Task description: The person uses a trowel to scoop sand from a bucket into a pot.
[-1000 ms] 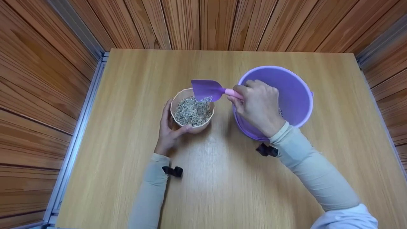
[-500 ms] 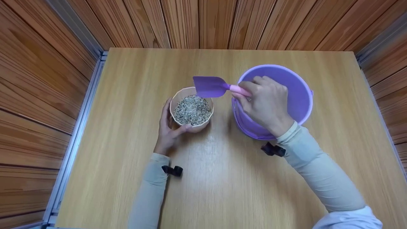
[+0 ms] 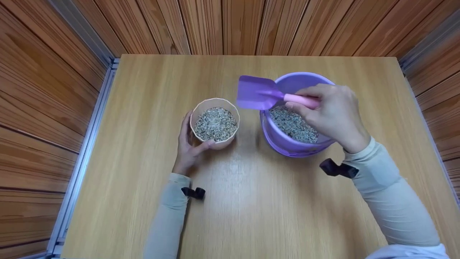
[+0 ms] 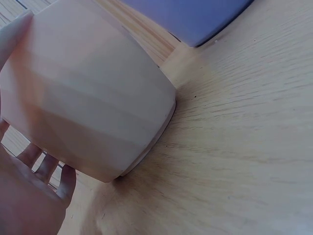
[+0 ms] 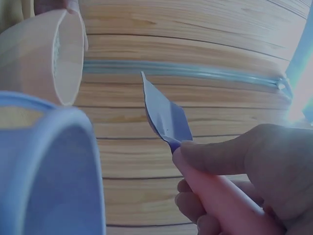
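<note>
A pale pink faceted flower pot (image 3: 224, 145) stands upright on the table, with grey gravel (image 3: 215, 124) inside. My left hand (image 3: 188, 147) holds it from the left, thumb at the near rim and fingers round the side; the left wrist view shows the pot's wall (image 4: 98, 93) close up. In my right hand (image 3: 332, 111) is a small purple shovel (image 3: 257, 92), gripped by its pink handle (image 3: 300, 100). The blade looks bare and hangs above the gap between the pot and a purple bucket (image 3: 303, 77). More gravel (image 3: 293, 124) lies in the bucket, partly hidden by the hand.
The wooden tabletop (image 3: 230, 216) has a wood-plank wall (image 3: 240, 27) behind it and others at both sides. A metal rail (image 3: 86, 144) runs along its left edge. The bucket's lowered handle (image 3: 276, 149) hangs at its near left side.
My right hand and the shovel have moved right, away from above the pot, and the gravel falling from the blade has stopped. The left hand and pot stay in place.
</note>
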`<action>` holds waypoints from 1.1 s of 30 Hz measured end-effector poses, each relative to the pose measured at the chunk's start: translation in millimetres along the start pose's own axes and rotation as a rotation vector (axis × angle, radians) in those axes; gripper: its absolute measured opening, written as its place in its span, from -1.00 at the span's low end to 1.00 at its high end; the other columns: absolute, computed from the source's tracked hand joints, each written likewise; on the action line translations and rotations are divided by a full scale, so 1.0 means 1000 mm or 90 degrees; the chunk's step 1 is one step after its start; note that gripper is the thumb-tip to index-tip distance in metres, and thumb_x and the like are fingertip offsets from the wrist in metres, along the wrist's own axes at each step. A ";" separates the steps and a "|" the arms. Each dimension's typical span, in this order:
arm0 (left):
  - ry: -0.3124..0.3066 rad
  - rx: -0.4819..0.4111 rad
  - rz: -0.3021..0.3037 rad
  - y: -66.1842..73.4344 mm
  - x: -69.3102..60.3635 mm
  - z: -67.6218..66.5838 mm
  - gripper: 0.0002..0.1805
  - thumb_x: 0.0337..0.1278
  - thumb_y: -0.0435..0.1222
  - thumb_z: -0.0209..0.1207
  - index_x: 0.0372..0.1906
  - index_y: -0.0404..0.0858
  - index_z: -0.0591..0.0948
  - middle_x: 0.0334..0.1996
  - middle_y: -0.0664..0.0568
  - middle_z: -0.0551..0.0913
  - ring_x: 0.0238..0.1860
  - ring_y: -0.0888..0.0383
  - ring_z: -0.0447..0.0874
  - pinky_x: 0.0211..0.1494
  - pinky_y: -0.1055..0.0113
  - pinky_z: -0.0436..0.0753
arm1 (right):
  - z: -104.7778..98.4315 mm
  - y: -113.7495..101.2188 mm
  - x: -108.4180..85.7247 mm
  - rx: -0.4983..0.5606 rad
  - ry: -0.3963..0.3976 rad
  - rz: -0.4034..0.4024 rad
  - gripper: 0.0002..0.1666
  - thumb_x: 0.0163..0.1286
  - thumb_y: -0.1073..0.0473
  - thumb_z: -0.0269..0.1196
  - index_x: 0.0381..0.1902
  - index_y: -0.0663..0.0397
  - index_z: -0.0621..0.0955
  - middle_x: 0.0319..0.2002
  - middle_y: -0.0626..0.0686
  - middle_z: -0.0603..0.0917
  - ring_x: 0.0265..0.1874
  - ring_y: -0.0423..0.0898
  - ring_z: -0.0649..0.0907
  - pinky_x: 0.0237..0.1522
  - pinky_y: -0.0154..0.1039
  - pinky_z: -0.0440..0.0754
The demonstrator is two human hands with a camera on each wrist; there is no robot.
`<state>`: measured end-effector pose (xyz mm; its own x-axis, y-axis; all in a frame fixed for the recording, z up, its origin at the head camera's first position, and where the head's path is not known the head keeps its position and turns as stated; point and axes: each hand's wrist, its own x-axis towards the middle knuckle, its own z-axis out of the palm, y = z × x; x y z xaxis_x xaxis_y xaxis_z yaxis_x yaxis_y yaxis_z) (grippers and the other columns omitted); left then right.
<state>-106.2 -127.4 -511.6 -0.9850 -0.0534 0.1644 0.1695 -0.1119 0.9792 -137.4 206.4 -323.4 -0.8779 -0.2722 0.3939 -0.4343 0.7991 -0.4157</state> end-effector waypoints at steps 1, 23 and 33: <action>0.000 0.000 -0.001 0.000 0.000 0.000 0.15 -0.14 -0.53 0.45 0.60 -0.28 0.07 0.57 -0.11 0.13 0.57 0.04 0.03 0.60 0.11 0.04 | -0.003 0.002 0.000 -0.005 0.002 0.001 -0.66 0.16 -0.11 0.54 -0.26 0.01 0.84 -0.47 -0.02 0.77 -0.64 -0.18 0.45 -0.55 -0.23 0.24; 0.004 0.016 -0.024 0.002 -0.001 0.000 0.16 -0.12 -0.47 0.48 0.61 -0.23 0.08 0.59 -0.08 0.10 0.58 0.10 0.00 0.61 0.10 0.00 | -0.063 0.049 -0.022 -0.132 -0.079 0.139 -0.50 0.19 -0.24 0.47 -0.27 0.09 0.84 -0.48 0.16 0.77 -0.58 0.05 0.56 -0.55 -0.05 0.30; 0.006 0.015 -0.029 0.004 -0.001 0.000 0.15 -0.12 -0.48 0.47 0.61 -0.22 0.08 0.58 -0.03 0.12 0.58 0.12 0.00 0.60 0.14 0.00 | -0.051 0.064 -0.020 -0.203 -0.161 0.158 -0.47 0.25 -0.14 0.45 -0.21 0.29 0.79 -0.52 0.23 0.74 -0.63 0.14 0.59 -0.67 -0.07 0.27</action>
<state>-104.3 -127.7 -507.7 -0.9912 -0.0577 0.1192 0.1241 -0.0914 0.9881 -137.0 290.2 -315.5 -0.9861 -0.1422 0.0860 -0.1560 0.9705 -0.1840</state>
